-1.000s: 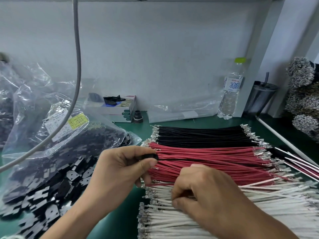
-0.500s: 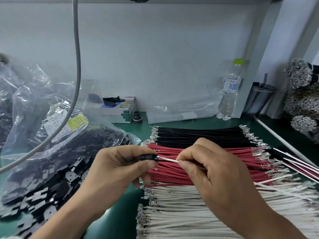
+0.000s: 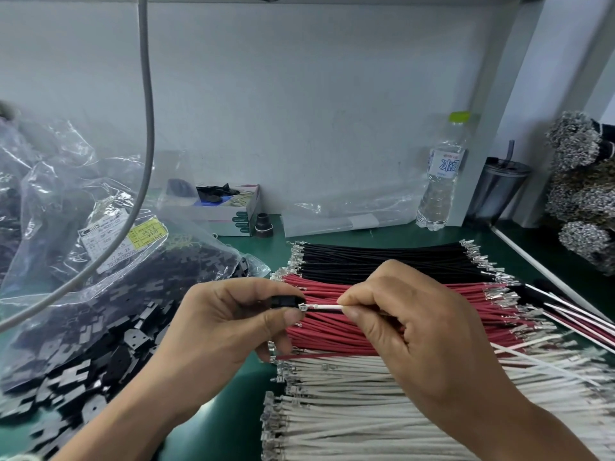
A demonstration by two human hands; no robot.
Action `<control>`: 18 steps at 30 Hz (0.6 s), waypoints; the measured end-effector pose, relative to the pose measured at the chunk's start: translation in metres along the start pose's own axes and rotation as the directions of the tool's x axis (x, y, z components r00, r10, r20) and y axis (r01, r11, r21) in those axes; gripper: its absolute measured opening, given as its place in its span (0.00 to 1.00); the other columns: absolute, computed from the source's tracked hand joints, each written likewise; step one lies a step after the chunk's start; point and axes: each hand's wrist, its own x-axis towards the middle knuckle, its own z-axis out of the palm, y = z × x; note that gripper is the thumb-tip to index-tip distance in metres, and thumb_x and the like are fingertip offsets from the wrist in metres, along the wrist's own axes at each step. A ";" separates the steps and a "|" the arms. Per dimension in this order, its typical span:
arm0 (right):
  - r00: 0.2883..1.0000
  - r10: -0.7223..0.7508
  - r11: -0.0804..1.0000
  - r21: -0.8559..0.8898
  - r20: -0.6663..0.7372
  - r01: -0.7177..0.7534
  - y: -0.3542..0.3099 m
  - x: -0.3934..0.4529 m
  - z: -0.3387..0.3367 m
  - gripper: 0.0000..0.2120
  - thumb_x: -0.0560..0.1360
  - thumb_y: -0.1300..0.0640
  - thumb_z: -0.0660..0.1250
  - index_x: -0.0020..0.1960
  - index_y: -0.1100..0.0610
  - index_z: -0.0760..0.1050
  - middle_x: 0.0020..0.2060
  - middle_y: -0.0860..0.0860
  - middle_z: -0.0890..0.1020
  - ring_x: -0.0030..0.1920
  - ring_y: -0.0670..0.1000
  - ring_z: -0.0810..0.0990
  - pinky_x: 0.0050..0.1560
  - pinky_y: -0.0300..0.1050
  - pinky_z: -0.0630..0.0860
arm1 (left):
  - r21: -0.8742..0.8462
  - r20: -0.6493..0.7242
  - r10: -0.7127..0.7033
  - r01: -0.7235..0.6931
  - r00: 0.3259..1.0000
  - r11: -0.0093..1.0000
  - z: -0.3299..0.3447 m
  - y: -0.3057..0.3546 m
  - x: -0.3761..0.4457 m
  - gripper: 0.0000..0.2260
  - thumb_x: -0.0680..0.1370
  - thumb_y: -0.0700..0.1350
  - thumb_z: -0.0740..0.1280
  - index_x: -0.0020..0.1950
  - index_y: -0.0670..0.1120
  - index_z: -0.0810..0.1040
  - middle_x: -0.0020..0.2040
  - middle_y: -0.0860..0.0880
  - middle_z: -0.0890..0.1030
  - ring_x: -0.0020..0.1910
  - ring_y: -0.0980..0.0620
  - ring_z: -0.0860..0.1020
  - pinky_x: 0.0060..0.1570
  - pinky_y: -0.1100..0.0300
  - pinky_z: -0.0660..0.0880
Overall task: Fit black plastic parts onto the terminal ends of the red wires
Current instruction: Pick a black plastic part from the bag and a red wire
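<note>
- The clear plastic bag of black flat plastic parts (image 3: 109, 314) lies at the far left on the green table mat (image 3: 233, 424); many parts have spilled out of its open mouth toward the front. They look light, thin and stiff, so I judge one is easy to lift by its edges.
- A grey cable (image 3: 146, 134) hangs down in front of the bag; it could catch an arm that reaches there.
- The left hand (image 3: 229, 327) pinches a small black plastic housing (image 3: 284, 301) between thumb and forefinger, its opening turned to the right.
- It seems hard and smooth, so a firm grip on its sides is needed, or it may slip.
- The thin white wire with a metal terminal (image 3: 321, 307) is just at the housing mouth; I cannot tell if the terminal is already inside.
- The right hand (image 3: 409, 331) pinches this wire close behind the terminal. The wire is soft and bends, so holding it near the tip is good; the small crimped terminal probably deforms if pushed crooked.
- The bundle of red wires (image 3: 332, 337) lies under both hands, between the black wires (image 3: 382, 261) behind and the white wires (image 3: 382, 410) in front; its terminals tangle easily.
- At the back stand a small cardboard box (image 3: 233, 214), a water bottle (image 3: 441, 181) and a dark tumbler (image 3: 496, 191), well apart from the work.
</note>
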 end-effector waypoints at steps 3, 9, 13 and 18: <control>0.999 -0.040 0.999 0.009 -0.027 0.040 0.001 0.000 -0.002 0.09 0.80 0.50 0.65 0.49 0.50 0.83 0.41 0.40 0.78 0.41 0.43 0.78 0.37 0.40 0.76 | -0.004 -0.002 0.000 0.000 1.000 1.000 0.000 0.001 0.000 0.11 0.65 0.44 0.78 0.47 0.45 0.89 0.35 0.39 0.85 0.29 0.46 0.82 0.28 0.60 0.77; 0.993 -0.108 0.994 -0.013 -0.053 0.107 0.003 -0.001 0.000 0.08 0.80 0.52 0.66 0.50 0.53 0.84 0.42 0.44 0.79 0.42 0.46 0.79 0.37 0.44 0.77 | -0.017 0.003 -0.015 0.015 1.000 1.000 -0.001 0.001 0.001 0.11 0.65 0.44 0.78 0.47 0.46 0.89 0.34 0.39 0.84 0.29 0.47 0.82 0.29 0.60 0.78; 0.984 -0.175 0.978 -0.117 -0.037 0.170 0.005 -0.004 0.008 0.05 0.80 0.56 0.68 0.50 0.55 0.82 0.41 0.47 0.78 0.39 0.51 0.78 0.31 0.49 0.76 | -0.014 0.014 -0.010 0.011 1.000 1.000 -0.001 0.000 0.000 0.11 0.66 0.43 0.78 0.48 0.45 0.89 0.34 0.39 0.84 0.29 0.48 0.81 0.29 0.61 0.77; 0.987 -0.151 0.981 -0.132 -0.056 0.143 0.003 -0.004 0.009 0.05 0.80 0.55 0.67 0.49 0.54 0.82 0.41 0.46 0.77 0.39 0.48 0.77 0.31 0.47 0.76 | -0.004 0.034 -0.015 0.015 0.999 1.000 -0.003 0.001 -0.001 0.12 0.65 0.44 0.78 0.48 0.45 0.89 0.33 0.37 0.84 0.29 0.47 0.82 0.30 0.61 0.78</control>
